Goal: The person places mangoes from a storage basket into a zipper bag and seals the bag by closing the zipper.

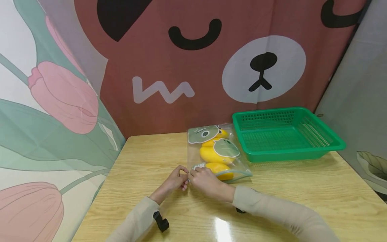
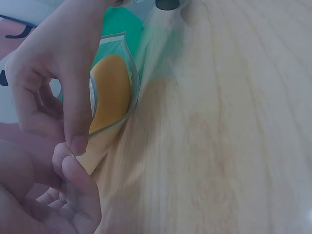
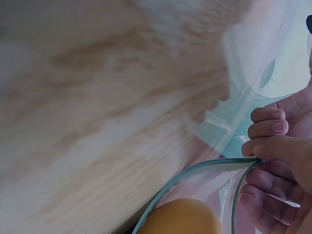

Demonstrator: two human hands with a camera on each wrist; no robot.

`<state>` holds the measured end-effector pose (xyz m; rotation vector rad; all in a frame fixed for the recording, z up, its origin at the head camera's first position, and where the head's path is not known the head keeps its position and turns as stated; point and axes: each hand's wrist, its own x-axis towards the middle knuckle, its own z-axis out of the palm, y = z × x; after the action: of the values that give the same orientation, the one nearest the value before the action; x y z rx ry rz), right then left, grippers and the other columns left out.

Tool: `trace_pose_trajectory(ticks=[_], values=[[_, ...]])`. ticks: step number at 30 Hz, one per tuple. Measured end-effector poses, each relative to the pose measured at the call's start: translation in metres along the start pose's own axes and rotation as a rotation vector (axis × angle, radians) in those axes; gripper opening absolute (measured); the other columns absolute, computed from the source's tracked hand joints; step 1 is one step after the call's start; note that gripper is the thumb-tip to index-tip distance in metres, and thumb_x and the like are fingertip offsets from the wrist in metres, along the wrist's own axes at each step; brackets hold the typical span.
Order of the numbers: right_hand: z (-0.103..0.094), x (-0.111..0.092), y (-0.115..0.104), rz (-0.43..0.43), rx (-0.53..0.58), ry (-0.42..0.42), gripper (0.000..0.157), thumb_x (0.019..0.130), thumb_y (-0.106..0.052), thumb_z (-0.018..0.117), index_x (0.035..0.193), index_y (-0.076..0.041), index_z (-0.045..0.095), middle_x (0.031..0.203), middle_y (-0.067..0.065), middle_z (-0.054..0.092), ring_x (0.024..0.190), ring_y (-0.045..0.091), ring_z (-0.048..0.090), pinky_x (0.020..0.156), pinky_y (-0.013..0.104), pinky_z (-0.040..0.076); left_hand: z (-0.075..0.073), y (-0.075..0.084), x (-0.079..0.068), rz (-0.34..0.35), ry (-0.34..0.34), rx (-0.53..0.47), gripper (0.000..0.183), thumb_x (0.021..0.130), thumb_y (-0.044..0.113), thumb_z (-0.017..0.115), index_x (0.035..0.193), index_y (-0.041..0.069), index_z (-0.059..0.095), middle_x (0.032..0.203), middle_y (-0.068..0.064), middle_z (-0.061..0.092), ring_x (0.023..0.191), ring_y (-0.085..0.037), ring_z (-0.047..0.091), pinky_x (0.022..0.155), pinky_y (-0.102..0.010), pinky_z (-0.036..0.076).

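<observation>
A clear zip bag (image 1: 195,153) with green cartoon prints lies on the table, its mouth toward me. Several smooth yellow, mango-like fruits (image 1: 211,154) are inside; one yellow fruit (image 3: 180,219) shows through the gaping mouth in the right wrist view. My right hand (image 1: 205,181) pinches the left end of the green zip edge (image 3: 209,163) between thumb and fingers. Right beside it, my left hand (image 1: 176,178) pinches the same corner with thumb and forefinger. In the left wrist view, the fingertips of both hands meet at that corner.
A green plastic basket (image 1: 287,154) with slotted walls stands at the back right, close by the bag. The wooden table (image 1: 151,151) ends at a curtain (image 1: 169,117) with a bear print. Another printed curtain (image 1: 75,151) hangs along the left.
</observation>
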<state>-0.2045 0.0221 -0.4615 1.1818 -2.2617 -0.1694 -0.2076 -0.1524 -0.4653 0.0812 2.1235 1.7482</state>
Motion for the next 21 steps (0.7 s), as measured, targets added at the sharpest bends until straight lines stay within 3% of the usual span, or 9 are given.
trace_pose_trajectory(ticks=[6,21], values=[[-0.003,0.001,0.001,-0.006,-0.023,-0.040,0.011,0.080,-0.019,0.081,0.088,-0.017,0.074,0.081,-0.006,0.068,0.070,0.009,0.060,0.058,0.020,0.049,-0.001,0.000,-0.001,0.003,0.006,-0.001,0.017,0.100,-0.003,0.047,0.117,-0.002,0.041,0.065,-0.003,0.052,0.051,-0.009,0.049,0.050,-0.020,0.043],[-0.002,-0.009,0.008,-0.006,-0.040,-0.047,0.007,0.079,-0.016,0.080,0.084,-0.016,0.076,0.087,-0.005,0.071,0.074,0.010,0.061,0.066,0.022,0.051,-0.001,-0.002,0.002,0.007,0.048,0.001,0.015,0.100,-0.002,0.047,0.114,-0.003,0.043,0.065,-0.004,0.051,0.051,-0.009,0.047,0.049,-0.020,0.041]])
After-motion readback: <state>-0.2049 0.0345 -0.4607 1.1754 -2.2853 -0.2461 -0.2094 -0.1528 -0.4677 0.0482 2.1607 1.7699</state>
